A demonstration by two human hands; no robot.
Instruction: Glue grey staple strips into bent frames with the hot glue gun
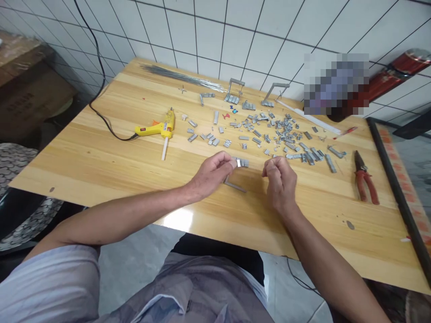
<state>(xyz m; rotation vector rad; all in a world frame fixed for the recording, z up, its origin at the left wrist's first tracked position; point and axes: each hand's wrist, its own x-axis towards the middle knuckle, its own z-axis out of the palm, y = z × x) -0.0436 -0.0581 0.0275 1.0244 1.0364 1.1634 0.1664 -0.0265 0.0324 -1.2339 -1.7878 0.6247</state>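
My left hand (213, 174) is closed in a pinch on a small grey strip piece (243, 163), made of short flat segments, one of them catching the light. A thin grey L-shaped bar (236, 186) lies on the wooden table (111, 179) just below those fingers. To the right, my right hand (281, 179) is held over the table with its fingers curled together; whatever may be in them is hidden. Beyond both hands many small grey pieces (286, 128) lie scattered. Two small grey frame-shaped assemblies (236, 82) stand towards the wall.
A yellow glue gun (167, 123) lies at left, its black cord running up the tiled wall. Red-handled pliers (364, 179) lie at right. Thin metal wires (182, 76) are bundled at the back. A red flask (387, 78) and a dark-edged frame (397, 193) occupy the right side.
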